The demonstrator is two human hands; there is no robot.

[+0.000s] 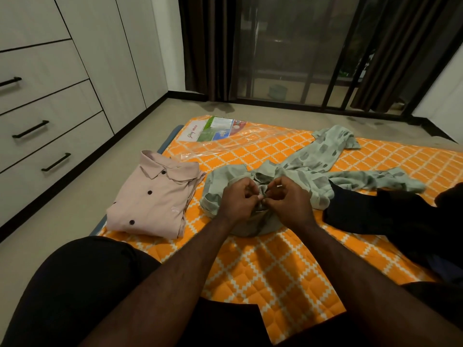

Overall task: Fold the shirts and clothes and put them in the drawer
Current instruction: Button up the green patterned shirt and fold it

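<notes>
An orange quilted mattress point(275, 266) lies on the floor under both hands. Drawers point(37, 116) stand far left of the fingers. The green shirt point(313, 166) sprawls beyond them, its placket pinched by the left hand point(238, 199) and right hand point(285, 199); the button is hidden. A folded pink shirt point(152, 199) sits just left, and dark clothes point(390, 216), hard to make out, right.
</notes>
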